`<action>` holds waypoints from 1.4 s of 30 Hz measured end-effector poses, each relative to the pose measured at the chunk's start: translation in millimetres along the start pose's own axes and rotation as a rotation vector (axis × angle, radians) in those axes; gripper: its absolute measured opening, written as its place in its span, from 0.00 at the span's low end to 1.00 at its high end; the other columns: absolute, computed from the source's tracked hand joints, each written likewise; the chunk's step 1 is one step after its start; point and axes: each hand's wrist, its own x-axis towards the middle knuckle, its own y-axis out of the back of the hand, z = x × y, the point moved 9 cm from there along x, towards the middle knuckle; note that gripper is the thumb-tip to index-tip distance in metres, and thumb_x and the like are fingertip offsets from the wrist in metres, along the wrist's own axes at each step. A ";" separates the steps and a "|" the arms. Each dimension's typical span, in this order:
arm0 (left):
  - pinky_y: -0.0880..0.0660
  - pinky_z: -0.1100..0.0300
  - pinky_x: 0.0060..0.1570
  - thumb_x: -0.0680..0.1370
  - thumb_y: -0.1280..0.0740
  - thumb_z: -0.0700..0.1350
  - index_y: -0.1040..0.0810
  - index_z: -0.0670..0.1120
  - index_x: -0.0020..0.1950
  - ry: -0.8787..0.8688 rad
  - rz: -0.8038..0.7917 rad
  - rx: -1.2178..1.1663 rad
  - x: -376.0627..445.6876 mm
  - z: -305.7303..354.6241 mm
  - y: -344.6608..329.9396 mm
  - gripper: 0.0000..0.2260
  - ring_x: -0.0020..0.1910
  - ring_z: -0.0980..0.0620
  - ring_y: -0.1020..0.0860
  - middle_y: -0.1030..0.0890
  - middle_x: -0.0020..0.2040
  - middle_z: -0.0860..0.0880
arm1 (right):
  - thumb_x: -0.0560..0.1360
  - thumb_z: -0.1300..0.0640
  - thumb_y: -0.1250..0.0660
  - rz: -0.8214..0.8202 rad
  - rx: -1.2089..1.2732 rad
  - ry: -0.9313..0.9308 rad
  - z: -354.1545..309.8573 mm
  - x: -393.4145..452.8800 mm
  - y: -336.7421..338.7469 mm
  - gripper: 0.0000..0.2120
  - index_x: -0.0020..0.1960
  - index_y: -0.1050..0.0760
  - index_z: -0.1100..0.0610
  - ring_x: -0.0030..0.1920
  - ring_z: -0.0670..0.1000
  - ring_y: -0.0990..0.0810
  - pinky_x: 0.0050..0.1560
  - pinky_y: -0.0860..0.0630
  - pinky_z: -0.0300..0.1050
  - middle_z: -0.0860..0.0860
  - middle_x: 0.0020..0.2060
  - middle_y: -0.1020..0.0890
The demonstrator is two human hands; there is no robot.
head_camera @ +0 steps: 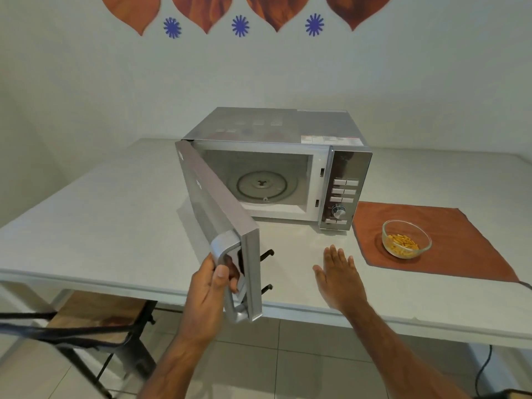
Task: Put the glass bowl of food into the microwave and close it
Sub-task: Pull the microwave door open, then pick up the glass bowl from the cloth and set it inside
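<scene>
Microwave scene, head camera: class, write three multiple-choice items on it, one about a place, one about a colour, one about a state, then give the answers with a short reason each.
1. Where does the glass bowl of food stand?
A. on the turntable inside the microwave
B. on the brown cloth to the right of the microwave
C. on the floor

2. What colour are the small flower shapes on the wall?
A. blue
B. green
C. yellow

3. What state is the microwave door in?
A. shut
C. taken off
B. swung open, its handle held by the left hand

Answers:
1 B: the bowl rests on the brown cloth beside the microwave, and the turntable is bare.
2 A: the flower shapes are blue.
3 B: the left hand grips the handle of the open door, while the right hand hovers open and empty.
</scene>
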 end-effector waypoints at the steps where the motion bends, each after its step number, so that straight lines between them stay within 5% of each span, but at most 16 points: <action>1: 0.25 0.64 0.41 0.82 0.47 0.60 0.26 0.44 0.47 -0.004 0.018 0.001 -2.4 0.2 6.0 0.22 0.35 0.53 0.24 0.24 0.36 0.45 | 0.85 0.41 0.55 0.003 -0.006 0.000 0.2 0.4 0.1 0.34 0.83 0.49 0.61 0.83 0.59 0.48 0.83 0.50 0.59 0.59 0.83 0.45; 5: 0.26 0.61 0.38 0.83 0.49 0.63 0.27 0.40 0.48 -0.005 0.110 -0.012 -11.7 -4.5 33.4 0.27 0.34 0.52 0.27 0.26 0.35 0.45 | 0.85 0.41 0.54 0.010 -0.014 0.002 1.4 0.4 0.6 0.34 0.83 0.47 0.61 0.83 0.60 0.46 0.82 0.49 0.60 0.59 0.83 0.44; 11: 0.30 0.45 0.30 0.80 0.46 0.72 0.29 0.32 0.48 0.001 0.241 -0.094 -21.8 -8.7 78.1 0.39 0.32 0.31 0.32 0.32 0.35 0.31 | 0.84 0.41 0.54 0.019 -0.031 0.019 0.0 -0.2 1.6 0.33 0.82 0.45 0.61 0.82 0.61 0.44 0.82 0.46 0.61 0.60 0.83 0.42; 14: 0.26 0.51 0.27 0.78 0.46 0.74 0.23 0.44 0.48 0.000 0.305 -0.065 -24.3 -4.0 95.4 0.33 0.32 0.35 0.26 0.25 0.35 0.38 | 0.84 0.41 0.54 0.015 -0.025 0.013 1.2 -0.2 2.0 0.33 0.82 0.45 0.60 0.82 0.61 0.44 0.82 0.47 0.61 0.60 0.82 0.42; 18: 0.20 0.64 0.33 0.74 0.45 0.78 0.19 0.65 0.46 0.023 0.382 -0.003 -29.1 4.5 118.8 0.22 0.34 0.60 0.20 0.18 0.36 0.57 | 0.84 0.41 0.54 0.013 -0.026 0.025 0.0 -0.6 2.4 0.33 0.82 0.45 0.60 0.83 0.61 0.44 0.82 0.47 0.61 0.60 0.83 0.42; 23: 0.22 0.71 0.36 0.81 0.53 0.64 0.19 0.65 0.46 0.113 0.498 0.000 -38.8 4.5 141.5 0.22 0.37 0.68 0.19 0.17 0.39 0.57 | 0.85 0.41 0.53 0.010 -0.028 0.025 0.7 -1.2 2.5 0.32 0.82 0.44 0.61 0.82 0.61 0.44 0.81 0.45 0.61 0.60 0.82 0.42; 26: 0.27 0.65 0.46 0.85 0.54 0.58 0.26 0.59 0.52 0.189 0.596 -0.020 -48.1 -0.6 160.1 0.17 0.44 0.66 0.20 0.23 0.48 0.53 | 0.85 0.41 0.53 0.006 -0.030 0.026 -0.2 -1.2 2.7 0.33 0.82 0.44 0.60 0.82 0.61 0.44 0.82 0.46 0.61 0.60 0.82 0.42; 32: 0.32 0.46 0.69 0.84 0.53 0.66 0.28 0.61 0.65 0.268 0.671 -0.051 -54.7 -20.9 202.1 0.20 0.62 0.51 0.25 0.25 0.58 0.54 | 0.85 0.41 0.54 0.002 -0.022 0.026 0.0 -2.4 2.3 0.33 0.82 0.46 0.60 0.83 0.60 0.45 0.82 0.47 0.61 0.59 0.83 0.43; 35: 0.37 0.50 0.73 0.85 0.55 0.65 0.33 0.54 0.75 0.256 0.759 -0.077 -50.9 -20.4 224.6 0.25 0.70 0.53 0.31 0.24 0.63 0.56 | 0.85 0.41 0.54 -0.001 -0.013 0.026 -0.7 -2.5 2.9 0.33 0.82 0.46 0.59 0.83 0.60 0.46 0.82 0.48 0.60 0.58 0.83 0.44; 37: 0.38 0.52 0.73 0.84 0.56 0.66 0.28 0.57 0.73 0.236 0.817 -0.081 -42.6 -14.2 238.5 0.27 0.68 0.56 0.28 0.23 0.67 0.54 | 0.85 0.40 0.54 0.000 -0.012 0.025 -0.7 -2.0 2.8 0.33 0.82 0.47 0.59 0.83 0.60 0.46 0.82 0.48 0.60 0.58 0.83 0.45; 40: 0.33 0.53 0.61 0.83 0.56 0.68 0.18 0.59 0.51 0.179 0.862 -0.013 -28.0 5.9 257.1 0.29 0.49 0.62 0.25 0.21 0.47 0.59 | 0.84 0.40 0.54 -0.001 -0.013 0.024 -0.7 -2.0 2.5 0.33 0.82 0.46 0.59 0.83 0.60 0.46 0.82 0.48 0.59 0.58 0.83 0.44; 42: 0.31 0.58 0.57 0.85 0.56 0.65 0.17 0.59 0.49 0.123 0.851 0.143 -17.9 32.1 264.3 0.28 0.49 0.63 0.24 0.19 0.48 0.60 | 0.84 0.40 0.54 0.001 -0.013 0.022 -0.6 -2.2 2.5 0.33 0.82 0.46 0.59 0.83 0.60 0.45 0.82 0.47 0.59 0.58 0.83 0.44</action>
